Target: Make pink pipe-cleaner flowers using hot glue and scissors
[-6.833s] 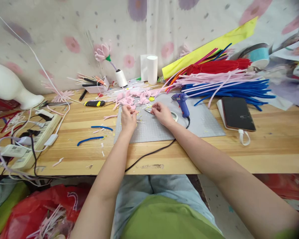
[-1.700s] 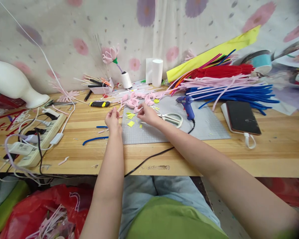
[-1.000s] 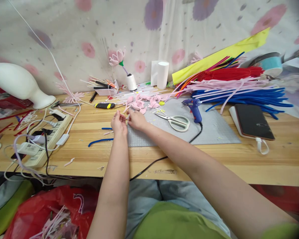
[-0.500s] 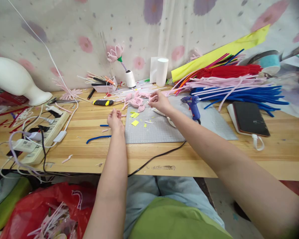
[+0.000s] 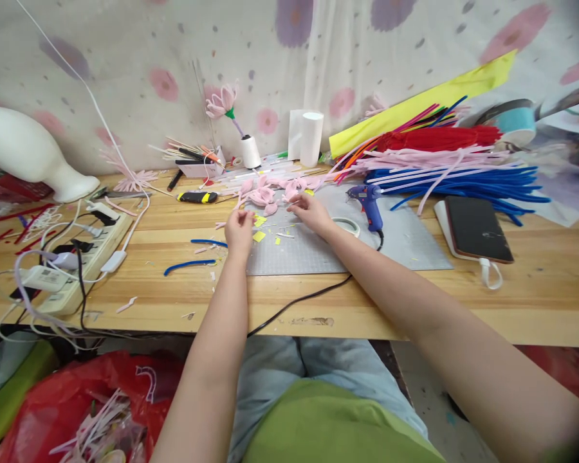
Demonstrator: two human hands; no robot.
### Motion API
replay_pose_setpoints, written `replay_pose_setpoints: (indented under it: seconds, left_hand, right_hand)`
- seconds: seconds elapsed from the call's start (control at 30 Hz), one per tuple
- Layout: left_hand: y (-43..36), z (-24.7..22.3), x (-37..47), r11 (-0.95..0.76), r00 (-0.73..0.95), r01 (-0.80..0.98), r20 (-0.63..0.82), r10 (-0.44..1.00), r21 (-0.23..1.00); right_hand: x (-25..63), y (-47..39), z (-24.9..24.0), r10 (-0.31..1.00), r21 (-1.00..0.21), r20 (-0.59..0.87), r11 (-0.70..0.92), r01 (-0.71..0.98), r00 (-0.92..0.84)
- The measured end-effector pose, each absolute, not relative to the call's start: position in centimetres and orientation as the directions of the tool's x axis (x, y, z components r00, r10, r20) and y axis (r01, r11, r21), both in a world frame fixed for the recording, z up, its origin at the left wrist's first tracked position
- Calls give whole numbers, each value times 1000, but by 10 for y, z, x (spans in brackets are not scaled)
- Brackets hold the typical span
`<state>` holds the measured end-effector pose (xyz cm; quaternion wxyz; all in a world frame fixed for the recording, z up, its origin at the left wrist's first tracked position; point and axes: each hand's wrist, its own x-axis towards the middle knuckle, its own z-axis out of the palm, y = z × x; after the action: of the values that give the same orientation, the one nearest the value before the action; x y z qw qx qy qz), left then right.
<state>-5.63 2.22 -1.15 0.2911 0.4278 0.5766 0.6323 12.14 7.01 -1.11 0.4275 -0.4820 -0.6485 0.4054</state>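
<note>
My left hand is closed in a pinch at the left edge of the grey cutting mat; whatever lies between its fingers is too small to name. My right hand hovers over the mat, thumb and fingers drawn together, their contents also unclear. Just beyond both hands lie pink fuzzy petal pieces. Small yellow scraps and thin white bits are scattered between the hands. A white ring-shaped item shows beside my right wrist. Blue pipe cleaner pieces rest left of my left hand.
A blue glue gun lies on the mat, its black cord crossing the table front. Bundles of pipe cleaners and a black phone-like device are at right. A utility knife and power strip are at left.
My left hand has moved right, to the mat's edge. My right hand has come down toward me, away from the pink petals. More of the white ring shows.
</note>
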Motion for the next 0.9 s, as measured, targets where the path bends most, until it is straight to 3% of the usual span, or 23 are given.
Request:
replay_pose_setpoints:
  seconds: [0.17,0.4,0.57,0.77,0.9]
  left_hand:
    - [7,-13,-29,-222,-147,548,354,923,806]
    - [2,-13,-22,-210,-154,690,425,892,692]
    - [2,-12,-22,-224,-169,640,420,892,734]
    - [11,-20,-27,-235,-196,291,298,934,927]
    - [18,-23,-38,-185,-240,208,234,942,960]
  right_hand:
    - [109,53,-6,909,-970,211,239,34,-360]
    - [100,45,-13,923,-970,214,238,39,-320]
    - [100,44,-11,943,-974,209,223,27,-260]
    - [99,45,-7,966,-990,138,126,-69,-221]
    - [98,47,-7,968,-992,101,80,-98,-229]
